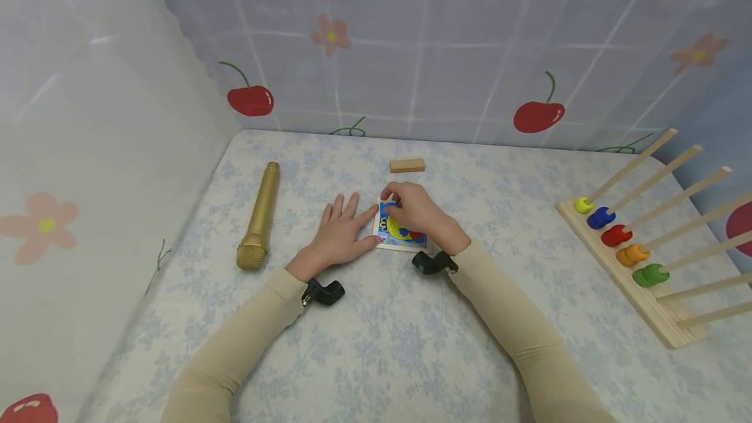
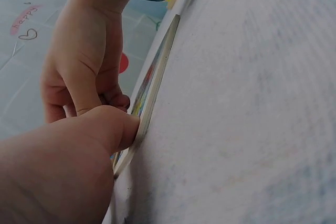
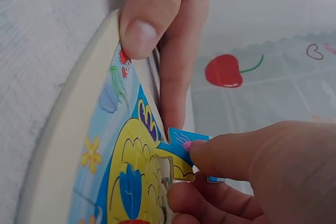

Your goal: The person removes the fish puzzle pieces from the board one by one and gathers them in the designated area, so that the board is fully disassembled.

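A small jigsaw puzzle board [image 1: 389, 245] with a pale frame and a yellow fish picture lies on the patterned cloth between the hands. The right hand [image 1: 418, 209] pinches a blue and yellow puzzle piece [image 3: 181, 148] between thumb and fingers, at the upper part of the picture. In the right wrist view that piece stands tilted up from the board beside the fish. The left hand [image 1: 337, 239] lies with its fingers spread, its thumb and forefinger touching the board's left edge. Its thumb [image 2: 126, 127] presses against the frame in the left wrist view.
A gold toy microphone [image 1: 260, 217] lies to the left. Behind the board is a small wooden block [image 1: 407, 166]. At the right stands a wooden peg rack [image 1: 631, 286] with coloured beads, its long pegs leaning outward. A patterned curtain [image 1: 411, 51] borders the table's back.
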Tool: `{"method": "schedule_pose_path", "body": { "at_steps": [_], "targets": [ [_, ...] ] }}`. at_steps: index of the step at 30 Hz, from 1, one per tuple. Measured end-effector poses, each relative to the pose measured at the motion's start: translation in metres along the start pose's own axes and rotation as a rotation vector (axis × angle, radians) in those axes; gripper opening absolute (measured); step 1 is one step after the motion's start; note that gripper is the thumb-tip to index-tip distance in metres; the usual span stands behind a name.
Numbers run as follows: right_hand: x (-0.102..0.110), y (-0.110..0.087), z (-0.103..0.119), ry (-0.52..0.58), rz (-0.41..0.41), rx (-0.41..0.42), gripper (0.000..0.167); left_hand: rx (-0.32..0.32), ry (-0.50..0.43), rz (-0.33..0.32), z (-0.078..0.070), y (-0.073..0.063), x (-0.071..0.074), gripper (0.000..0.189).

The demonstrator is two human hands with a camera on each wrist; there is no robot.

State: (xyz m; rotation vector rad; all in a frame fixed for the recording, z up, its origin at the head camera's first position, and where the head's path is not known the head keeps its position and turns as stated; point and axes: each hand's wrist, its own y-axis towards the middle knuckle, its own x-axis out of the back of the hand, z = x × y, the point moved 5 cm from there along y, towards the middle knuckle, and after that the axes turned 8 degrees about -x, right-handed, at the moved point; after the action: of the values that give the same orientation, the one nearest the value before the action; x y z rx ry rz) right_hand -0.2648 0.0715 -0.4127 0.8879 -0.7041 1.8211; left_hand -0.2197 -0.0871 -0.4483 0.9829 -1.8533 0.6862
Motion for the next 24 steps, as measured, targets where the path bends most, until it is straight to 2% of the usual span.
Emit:
{"method": "schedule_pose_path", "body": {
  "at_steps": [9,18,24],
  "targets": [
    [-0.001,0.000,0.000,0.001,0.034,-0.035,0.020,-0.002,-0.001,0.000,0.001,0.000,-0.001,0.070],
    [0.003,-0.001,0.001,0.012,0.032,-0.024,0.022,0.003,0.005,0.003,-0.001,0.000,0.000,0.070],
    [0.013,-0.001,-0.002,0.027,0.042,-0.077,0.023,0.010,0.005,0.003,-0.002,-0.001,0.001,0.071]
  ]
}}
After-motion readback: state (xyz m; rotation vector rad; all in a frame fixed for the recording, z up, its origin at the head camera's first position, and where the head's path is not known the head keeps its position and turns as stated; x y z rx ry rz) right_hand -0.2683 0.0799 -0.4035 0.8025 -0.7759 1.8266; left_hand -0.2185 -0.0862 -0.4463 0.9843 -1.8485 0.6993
